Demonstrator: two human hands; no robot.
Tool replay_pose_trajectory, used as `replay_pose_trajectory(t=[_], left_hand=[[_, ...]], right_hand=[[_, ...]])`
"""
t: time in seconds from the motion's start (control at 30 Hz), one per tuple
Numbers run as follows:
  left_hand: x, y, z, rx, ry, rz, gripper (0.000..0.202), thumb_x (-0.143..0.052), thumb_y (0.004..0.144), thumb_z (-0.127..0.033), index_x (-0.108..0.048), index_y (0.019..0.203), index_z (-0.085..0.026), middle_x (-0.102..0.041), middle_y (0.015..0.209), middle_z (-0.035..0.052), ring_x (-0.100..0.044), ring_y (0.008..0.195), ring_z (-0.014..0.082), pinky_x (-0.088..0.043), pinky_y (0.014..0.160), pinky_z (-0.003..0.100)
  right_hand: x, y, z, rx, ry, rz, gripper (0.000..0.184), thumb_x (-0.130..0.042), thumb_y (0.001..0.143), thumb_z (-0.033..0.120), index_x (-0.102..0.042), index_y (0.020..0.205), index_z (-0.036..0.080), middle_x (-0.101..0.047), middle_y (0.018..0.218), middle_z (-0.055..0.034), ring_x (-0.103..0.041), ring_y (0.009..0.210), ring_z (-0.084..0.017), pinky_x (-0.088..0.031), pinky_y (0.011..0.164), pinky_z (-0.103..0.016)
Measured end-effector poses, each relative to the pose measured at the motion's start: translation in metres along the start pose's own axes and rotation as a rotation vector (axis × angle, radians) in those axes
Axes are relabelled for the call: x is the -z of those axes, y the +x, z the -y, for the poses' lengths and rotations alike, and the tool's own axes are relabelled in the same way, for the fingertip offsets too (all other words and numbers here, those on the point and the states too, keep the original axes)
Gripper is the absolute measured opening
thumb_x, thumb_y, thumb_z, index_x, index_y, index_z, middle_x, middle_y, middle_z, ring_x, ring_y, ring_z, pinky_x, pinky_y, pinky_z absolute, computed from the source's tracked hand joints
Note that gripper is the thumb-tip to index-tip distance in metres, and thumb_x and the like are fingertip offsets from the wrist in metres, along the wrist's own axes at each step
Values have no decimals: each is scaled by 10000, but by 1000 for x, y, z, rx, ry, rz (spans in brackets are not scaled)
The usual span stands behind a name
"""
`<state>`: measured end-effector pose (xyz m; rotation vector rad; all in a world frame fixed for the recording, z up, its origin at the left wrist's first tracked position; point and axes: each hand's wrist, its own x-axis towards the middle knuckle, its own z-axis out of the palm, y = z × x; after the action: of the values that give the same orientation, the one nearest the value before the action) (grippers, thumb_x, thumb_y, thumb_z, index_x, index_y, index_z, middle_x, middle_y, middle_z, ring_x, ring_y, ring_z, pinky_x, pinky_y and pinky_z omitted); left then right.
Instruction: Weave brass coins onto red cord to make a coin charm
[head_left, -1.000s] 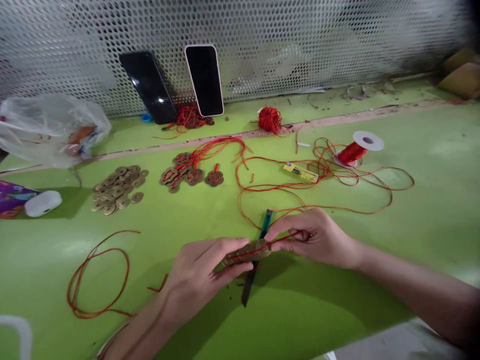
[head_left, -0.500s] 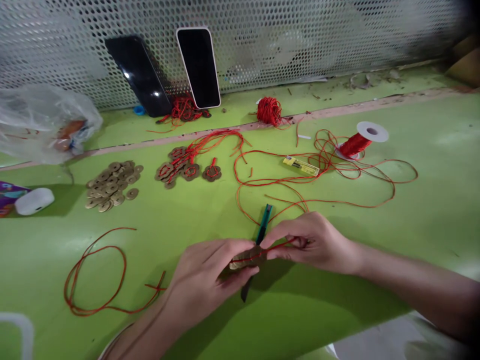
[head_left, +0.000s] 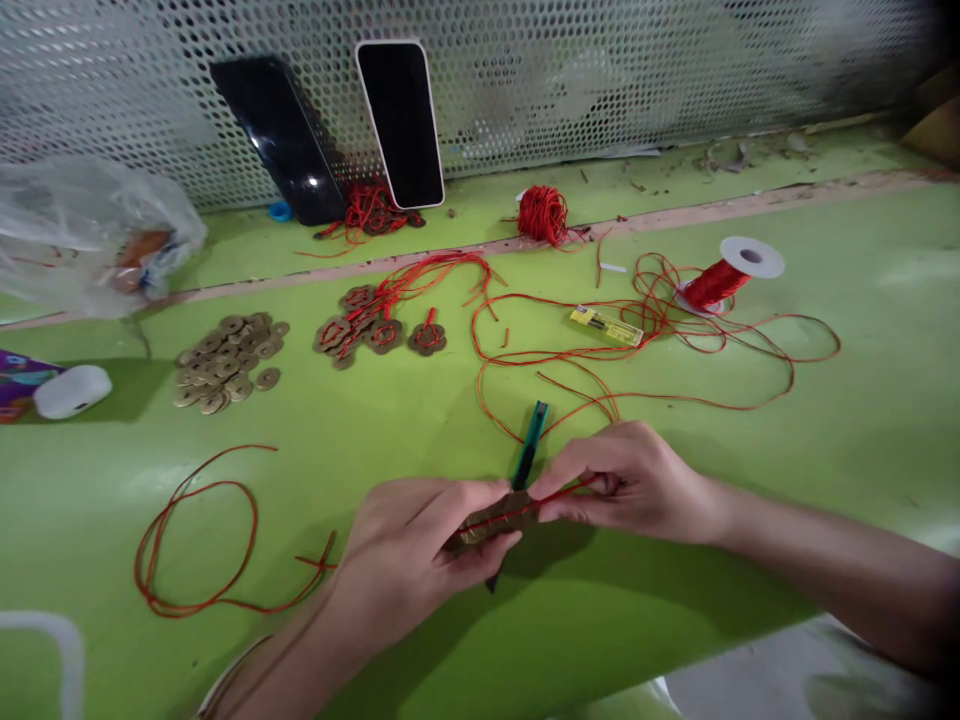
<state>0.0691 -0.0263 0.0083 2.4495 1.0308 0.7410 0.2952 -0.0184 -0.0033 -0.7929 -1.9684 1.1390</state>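
Near 6 o'clock: L hand [head_left: 420,540] pinches coin bundle [head_left: 491,522]; R hand [head_left: 630,480] at its 3 nips red cord [head_left: 559,493]. Coins prob. rigid, slick: grip edges.

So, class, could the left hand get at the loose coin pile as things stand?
Probably, once it lets go: the left hand pinches the strung coins whose red cord the right hand holds. Between it and the coin pile lie only bare table and a cord loop.
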Motion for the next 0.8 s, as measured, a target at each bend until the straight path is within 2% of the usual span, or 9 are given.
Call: replay_pose_trajectory(t=[0.13, 0.27, 0.43, 0.6, 0.7, 0.8], left_hand=[[1, 0, 1, -10, 7, 5, 168, -559, 880, -366, -595, 973, -231, -677, 629, -83, -589, 488, 66, -397, 492, 189], [0, 1, 5, -102, 93, 29, 248, -467, 922, -409, -555, 1084, -242, -665, 605, -79, -571, 455, 83, -392, 455, 216], [-1, 3, 12, -245, 177, 35, 278, -420, 949, -352, -491, 1181, -218, -668, 615, -62, -570, 448, 105, -383, 434, 236], [0, 5, 15, -286, 266, 49, 280, -421, 954, -335, -506, 1169, -178, -685, 654, -32, -608, 509, 115, -404, 480, 227], [-1, 7, 16, -256, 263, 57, 300, -389, 962, -361, -521, 1164, -184, -726, 772, 0, -663, 618, 122, -464, 559, 220], [-2, 7, 17, -225, 255, 42, 283, -436, 949, -337, -509, 1182, -194, -736, 941, 23, -691, 723, 134, -495, 628, 222]], right_hand=[[2, -1, -1, 8, 4, 3, 87, -699, 796, 168, -679, 866, 119, -667, 671, 3, -506, 478, -31, -339, 411, -128], [6, 0, -2, -25, 7, 48, 102, -702, 791, 169, -684, 878, 120, -673, 685, -1, -543, 504, -36, -367, 434, -125], [8, 3, -5, -42, -14, 69, 107, -692, 804, 213, -687, 861, 122, -677, 693, -12, -562, 531, -52, -390, 468, -135], [8, 5, -12, -70, -61, 75, 133, -658, 827, 250, -687, 861, 125, -678, 707, -21, -531, 526, -61, -380, 485, -153], [8, 6, -17, -86, -114, 45, 163, -658, 820, 279, -692, 862, 125, -653, 660, -15, -476, 500, -63, -351, 479, -170], [7, 8, -20, -92, -136, -10, 185, -667, 807, 303, -694, 860, 128, -619, 614, -5, -431, 491, -67, -320, 473, -182]])
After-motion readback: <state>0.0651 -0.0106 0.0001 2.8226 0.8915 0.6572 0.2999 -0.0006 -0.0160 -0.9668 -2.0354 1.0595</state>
